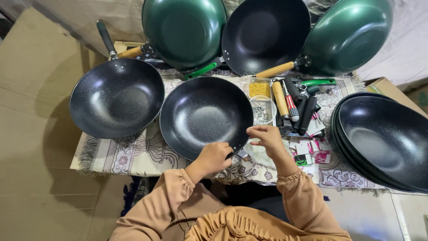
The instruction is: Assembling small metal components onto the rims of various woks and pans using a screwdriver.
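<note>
A round, speckled black non-stick pan (206, 116) lies mid-table on the patterned fringed cloth (138, 154). The left hand (215, 156) is closed on its near rim; the right hand (267, 137) hovers beside it, fingertips pinched, contents unclear. Wooden and black handles (292, 109) lie just right.

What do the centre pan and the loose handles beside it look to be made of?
Centre pan: likely metal with a dark speckled non-stick coating, glossy highlights inside. Loose handles: one pale, looks like wood; the black ones look like plastic, matte. The left hand grips the pan's rim.
</note>
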